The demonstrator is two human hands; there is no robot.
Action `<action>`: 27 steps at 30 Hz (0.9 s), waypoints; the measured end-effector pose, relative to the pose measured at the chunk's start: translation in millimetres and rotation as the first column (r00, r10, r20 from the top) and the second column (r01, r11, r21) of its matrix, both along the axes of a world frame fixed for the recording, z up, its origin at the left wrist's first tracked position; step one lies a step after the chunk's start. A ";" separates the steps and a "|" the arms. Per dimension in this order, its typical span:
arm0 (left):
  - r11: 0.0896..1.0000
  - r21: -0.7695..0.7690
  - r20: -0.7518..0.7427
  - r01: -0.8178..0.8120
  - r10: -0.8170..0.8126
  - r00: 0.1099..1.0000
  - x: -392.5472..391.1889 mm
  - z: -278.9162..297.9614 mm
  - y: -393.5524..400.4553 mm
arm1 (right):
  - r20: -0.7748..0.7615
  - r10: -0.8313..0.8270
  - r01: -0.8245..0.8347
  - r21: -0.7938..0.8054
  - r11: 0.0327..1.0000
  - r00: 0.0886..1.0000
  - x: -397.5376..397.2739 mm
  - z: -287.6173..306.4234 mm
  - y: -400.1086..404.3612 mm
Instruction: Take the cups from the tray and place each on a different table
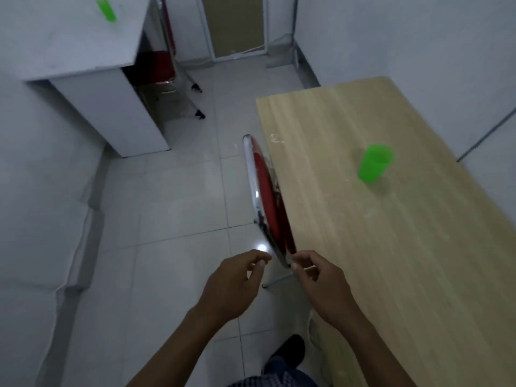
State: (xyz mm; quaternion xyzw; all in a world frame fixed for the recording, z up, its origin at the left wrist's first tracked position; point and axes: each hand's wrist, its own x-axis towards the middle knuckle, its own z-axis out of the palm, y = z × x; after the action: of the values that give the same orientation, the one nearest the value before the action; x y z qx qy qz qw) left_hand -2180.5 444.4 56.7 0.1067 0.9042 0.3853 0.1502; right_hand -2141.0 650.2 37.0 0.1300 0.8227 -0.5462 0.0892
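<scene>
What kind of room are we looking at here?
Probably a plain office or classroom: a white desk, a wooden table, red folding chairs and a tiled floor.

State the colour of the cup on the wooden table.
Bright green cup, seen in the head view.
</scene>
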 end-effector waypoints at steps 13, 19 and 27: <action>0.913 0.004 0.061 -0.409 0.408 0.911 160.2 -15.8 -184.4 | 0.029 0.478 -0.475 0.177 0.862 0.878 61.1 12.8 -183.2; 0.752 -0.010 0.015 -0.659 0.659 0.752 261.2 -12.8 -267.5 | 0.003 0.722 -0.706 0.214 0.675 0.692 105.9 19.5 -293.1; 0.396 0.013 0.007 -0.918 0.918 0.396 397.5 -5.4 -330.6 | -0.020 0.943 -0.913 0.243 0.327 0.332 177.5 30.1 -421.1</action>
State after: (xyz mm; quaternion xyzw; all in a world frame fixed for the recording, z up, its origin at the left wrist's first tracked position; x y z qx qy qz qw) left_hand -1783.0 113.8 51.3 -0.4064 0.8114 0.4108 -0.0875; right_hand -1963.5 229.1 67.1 -0.4004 0.7998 -0.3244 0.3079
